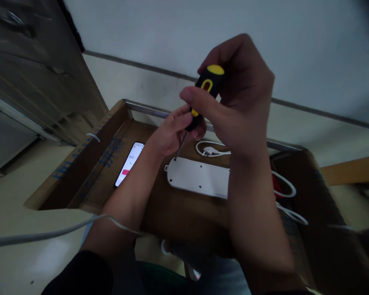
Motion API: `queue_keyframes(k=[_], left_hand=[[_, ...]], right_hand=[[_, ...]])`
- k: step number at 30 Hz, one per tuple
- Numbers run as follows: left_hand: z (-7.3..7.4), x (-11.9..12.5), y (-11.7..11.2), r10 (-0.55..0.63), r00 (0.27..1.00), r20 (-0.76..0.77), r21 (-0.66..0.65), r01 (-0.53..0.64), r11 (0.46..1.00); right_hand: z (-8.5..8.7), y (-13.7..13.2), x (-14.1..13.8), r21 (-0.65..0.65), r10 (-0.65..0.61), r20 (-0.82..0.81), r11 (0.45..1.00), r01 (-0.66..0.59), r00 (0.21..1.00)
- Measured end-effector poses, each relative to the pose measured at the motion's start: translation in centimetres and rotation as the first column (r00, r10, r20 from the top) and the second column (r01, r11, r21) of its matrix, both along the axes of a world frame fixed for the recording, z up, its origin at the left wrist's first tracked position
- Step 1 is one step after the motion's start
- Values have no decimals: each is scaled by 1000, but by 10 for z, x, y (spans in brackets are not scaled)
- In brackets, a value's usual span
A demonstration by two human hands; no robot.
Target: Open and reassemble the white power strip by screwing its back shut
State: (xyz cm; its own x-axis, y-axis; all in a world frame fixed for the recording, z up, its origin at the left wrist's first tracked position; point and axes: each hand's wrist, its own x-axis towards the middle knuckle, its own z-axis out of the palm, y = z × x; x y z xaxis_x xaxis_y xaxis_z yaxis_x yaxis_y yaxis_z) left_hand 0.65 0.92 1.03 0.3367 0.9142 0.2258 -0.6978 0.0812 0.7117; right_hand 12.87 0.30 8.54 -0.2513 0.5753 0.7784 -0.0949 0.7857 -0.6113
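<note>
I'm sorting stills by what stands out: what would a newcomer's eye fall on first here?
Probably the black-and-yellow screwdriver, upper middle, gripped by the right hand above and the left hand lower down. Its shaft slants down to one corner of the long white case on the cardboard. Then the lit phone at left, partly hidden by the left forearm.

Across the frame's middle we see brown cardboard (162,209), bearing a lit phone (126,169) left of centre, a long white casing (197,178) at centre and a white corded plug (210,152) just above.
</note>
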Motion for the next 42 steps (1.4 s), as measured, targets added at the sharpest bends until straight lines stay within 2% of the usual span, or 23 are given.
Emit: queue_keyframes(k=[2,3,5,7,9,12,14,16,17,20,22,23,26,29,31,34,36,38,42], left_hand=[[-2,0,0,-32,999,-17,1,32,999],[-2,0,0,-45,999,-26,-11,45,999],[1,0,0,-54,998,-17,-56,53,997],[7,1,-2,-34,999,33,-99,37,994],[12,1,-4,-2,997,79,-121,11,993],[12,1,-7,16,996,86,-79,-9,997],[8,0,-7,-1,997,72,-18,2,1000],[3,-1,-5,-30,998,47,37,29,999],[1,-1,-3,-43,999,33,62,41,997],[-1,-1,1,-72,997,-15,122,73,990],[0,0,2,-68,998,-17,143,70,987],[1,0,2,-59,998,-8,137,60,989],[0,1,2,-21,999,24,109,18,994],[-5,1,2,9,1000,15,123,-11,992],[-6,1,2,1,1000,-6,135,0,991],[-1,1,3,-32,999,-35,57,34,998],[4,2,2,-36,999,-28,-9,36,999],[6,2,0,-20,1000,0,-21,20,1000],[1,1,0,0,1000,17,83,-1,997]], right_hand=[[1,-2,1,-41,10,44,999,-8,999],[2,-2,2,-98,94,63,991,-87,994],[1,-1,5,-214,314,40,930,-299,948],[0,0,6,-227,419,-6,884,-409,908],[-2,1,5,-177,365,9,917,-358,931],[-1,-3,-1,-90,184,30,979,-181,982],[0,-6,-4,-110,74,20,991,-71,997],[0,-8,-4,-125,24,38,992,-19,999],[1,-8,-3,-118,49,46,992,-43,998],[1,-6,1,-130,243,23,963,-238,970],[1,-6,1,-167,286,-3,945,-283,958],[1,-6,0,-174,259,0,951,-255,966],[0,-11,-6,-131,72,12,989,-70,997],[-1,-15,-10,-92,-63,27,994,65,998],[0,-15,-8,-89,-30,51,995,34,998],[2,-10,0,-143,189,64,974,-179,980],[2,-6,3,-157,252,63,958,-240,966],[1,-4,3,-130,208,69,972,-198,976],[-1,-5,-2,-45,11,60,999,-8,998]])
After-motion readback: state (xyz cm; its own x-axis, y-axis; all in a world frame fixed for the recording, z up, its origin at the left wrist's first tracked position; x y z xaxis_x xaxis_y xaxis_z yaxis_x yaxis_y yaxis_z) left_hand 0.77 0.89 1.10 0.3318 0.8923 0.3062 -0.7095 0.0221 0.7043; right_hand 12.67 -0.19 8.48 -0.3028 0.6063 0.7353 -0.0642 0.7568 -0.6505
